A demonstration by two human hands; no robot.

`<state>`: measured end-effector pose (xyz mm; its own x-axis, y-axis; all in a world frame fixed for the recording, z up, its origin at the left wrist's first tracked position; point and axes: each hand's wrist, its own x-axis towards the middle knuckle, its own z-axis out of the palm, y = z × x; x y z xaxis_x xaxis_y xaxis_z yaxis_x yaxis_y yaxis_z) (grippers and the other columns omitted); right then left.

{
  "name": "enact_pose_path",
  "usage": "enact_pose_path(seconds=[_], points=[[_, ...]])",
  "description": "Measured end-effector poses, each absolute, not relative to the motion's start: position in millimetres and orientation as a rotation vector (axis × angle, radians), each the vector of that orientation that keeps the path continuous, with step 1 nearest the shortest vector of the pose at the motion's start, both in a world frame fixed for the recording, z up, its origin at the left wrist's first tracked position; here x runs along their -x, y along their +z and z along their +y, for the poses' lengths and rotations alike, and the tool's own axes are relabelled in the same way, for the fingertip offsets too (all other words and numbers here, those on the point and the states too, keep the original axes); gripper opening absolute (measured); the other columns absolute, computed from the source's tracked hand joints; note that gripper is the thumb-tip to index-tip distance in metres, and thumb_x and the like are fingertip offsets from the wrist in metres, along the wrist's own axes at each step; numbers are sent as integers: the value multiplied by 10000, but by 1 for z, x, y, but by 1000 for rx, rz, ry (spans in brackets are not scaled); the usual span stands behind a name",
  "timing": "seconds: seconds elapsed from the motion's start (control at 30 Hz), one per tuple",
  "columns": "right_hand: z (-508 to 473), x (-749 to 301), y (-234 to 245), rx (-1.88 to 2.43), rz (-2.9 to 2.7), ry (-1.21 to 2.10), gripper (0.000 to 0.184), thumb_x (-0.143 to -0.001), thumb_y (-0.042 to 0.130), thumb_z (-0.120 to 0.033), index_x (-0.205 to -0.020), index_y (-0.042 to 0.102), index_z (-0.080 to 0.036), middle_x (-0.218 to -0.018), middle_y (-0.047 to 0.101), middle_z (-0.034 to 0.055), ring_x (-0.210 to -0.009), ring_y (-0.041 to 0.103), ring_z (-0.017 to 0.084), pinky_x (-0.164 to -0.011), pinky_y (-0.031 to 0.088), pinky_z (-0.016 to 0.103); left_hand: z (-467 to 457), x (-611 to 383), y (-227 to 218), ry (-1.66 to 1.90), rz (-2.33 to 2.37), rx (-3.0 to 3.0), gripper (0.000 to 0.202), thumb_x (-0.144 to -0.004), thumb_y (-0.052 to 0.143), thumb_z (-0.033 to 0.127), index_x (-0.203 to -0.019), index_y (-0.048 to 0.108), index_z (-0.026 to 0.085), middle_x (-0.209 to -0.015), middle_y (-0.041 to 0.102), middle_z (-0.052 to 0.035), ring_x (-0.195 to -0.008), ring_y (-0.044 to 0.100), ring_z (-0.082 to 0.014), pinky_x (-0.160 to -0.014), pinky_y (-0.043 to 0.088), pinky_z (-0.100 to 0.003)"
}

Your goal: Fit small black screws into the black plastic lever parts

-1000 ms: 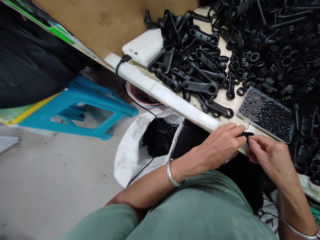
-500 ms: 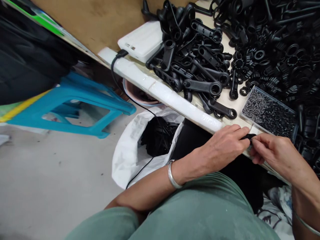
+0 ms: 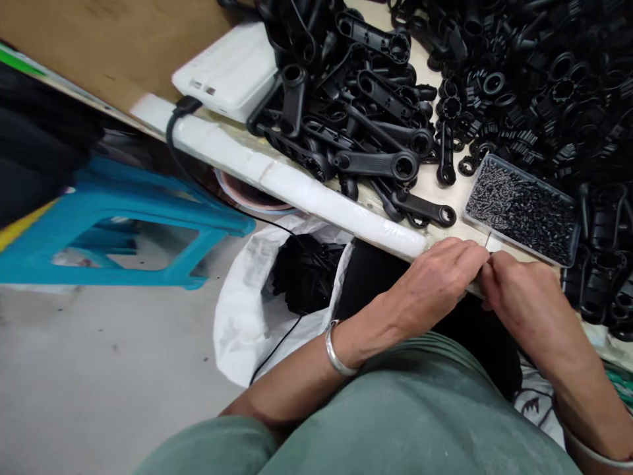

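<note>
At the table's front edge, my left hand [image 3: 442,280] is closed with its fingers round a small black plastic part, now almost wholly covered by the hands. My right hand [image 3: 527,300] meets it from the right, thumb and fingers pinched at the same spot, knuckles up. What lies inside the pinch is hidden. Just beyond the hands stands a clear plastic box [image 3: 564,258] full of small dark screws [image 3: 519,208]. Left of the box lies a heap of black plastic crank-like arms [image 3: 378,163]; behind and right of it spread many black ring-shaped parts [image 3: 494,82].
A white box-shaped device [image 3: 230,69] with a black cable [image 3: 173,135] sits on the white-padded table edge [image 3: 311,194]. Below are a white sack [image 3: 237,316] holding black pieces, a round tub [image 3: 225,185] and a blue plastic stool [image 3: 143,204]. Cardboard [image 3: 99,39] stands at the upper left.
The view has shifted, so table things appear further left. My right hand has turned knuckles-up and closed in against my left; the black part that showed between them is now hidden.
</note>
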<state>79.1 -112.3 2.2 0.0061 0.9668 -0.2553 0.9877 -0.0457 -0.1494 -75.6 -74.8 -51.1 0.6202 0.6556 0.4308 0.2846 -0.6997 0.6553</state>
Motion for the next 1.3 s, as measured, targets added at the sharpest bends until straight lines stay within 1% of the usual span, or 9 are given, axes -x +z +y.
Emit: enact_pose_path(seconds=[0.07, 0.17, 0.4, 0.6, 0.83, 0.97, 1.07, 1.17, 1.3], points=[[-113, -96, -1, -2354, 2049, -1089, 307, -947, 511, -327, -696, 603, -177, -549, 628, 37, -461, 588, 133, -479, 441, 246, -75, 76, -54, 939, 739, -2291, 196, -1005, 385, 65, -923, 542, 147, -879, 628, -39, -853, 574, -148, -796, 493, -243], [-121, -115, -10, -2659, 1803, -1751, 410, -838, 679, -564, -833, 688, -154, -650, 694, 46, -497, 637, 131, -491, 539, 232, -78, 74, -59, 1043, 760, -2241, 148, -991, 432, 61, -942, 538, 152, -890, 642, -31, -850, 590, -141, -795, 507, -241], [-143, -100, -25, -3147, 1584, -2117, 623, -725, 856, -430, -1236, 564, -228, -818, 754, 28, -674, 735, 190, -652, 647, 321, -88, 65, -62, 1319, 789, -2067, 108, -993, 513, 128, -897, 542, 168, -898, 678, -32, -865, 645, -128, -811, 548, -255], [-137, -82, -25, -3283, 1349, -2466, 528, -639, 883, -320, -1088, 627, -216, -852, 716, -5, -700, 698, 147, -712, 632, 307, -95, 62, -57, 1394, 775, -2019, 70, -963, 568, 111, -917, 567, 164, -941, 701, -52, -934, 674, -133, -866, 576, -259], [-133, -72, -23, -3299, 1300, -2494, 418, -614, 799, -282, -972, 600, -200, -654, 584, -71, -484, 527, 85, -496, 506, 227, -102, 65, -54, 1396, 764, -2019, 90, -940, 574, 78, -910, 591, 161, -956, 718, -48, -923, 700, -115, -873, 595, -227], [-133, -74, -14, -3097, 1429, -2490, 305, -724, 687, -246, -1009, 580, -235, -704, 583, -73, -513, 520, 81, -540, 498, 234, -103, 67, -53, 1318, 803, -2059, 115, -929, 580, 84, -957, 621, 187, -1037, 735, -49, -967, 724, -146, -879, 621, -264], [-138, -92, -5, -3083, 1514, -2371, 362, -702, 713, -213, -1054, 630, -238, -698, 596, -70, -525, 538, 94, -545, 502, 244, -97, 73, -47, 1279, 730, -2114, 165, -924, 615, 108, -1053, 616, 211, -1056, 743, -38, -974, 726, -165, -898, 623, -305], [-150, -126, 8, -3202, 1680, -2129, 449, -704, 748, -249, -1144, 660, -235, -686, 601, -67, -547, 559, 100, -555, 502, 245, -81, 87, -38, 1351, 774, -2250, 223, -904, 641, 100, -1085, 631, 231, -1111, 739, -42, -1035, 705, -195, -972, 581, -361], [-170, -183, 27, -3654, 1811, -1512, 464, -709, 794, -258, -1159, 683, -233, -710, 625, -49, -555, 556, 98, -546, 486, 241, -50, 108, -36, 1445, 955, -2467, 211, -866, 692, 162, -1051, 671, 261, -1097, 758, -27, -1026, 695, -252, -928, 554, -430]])
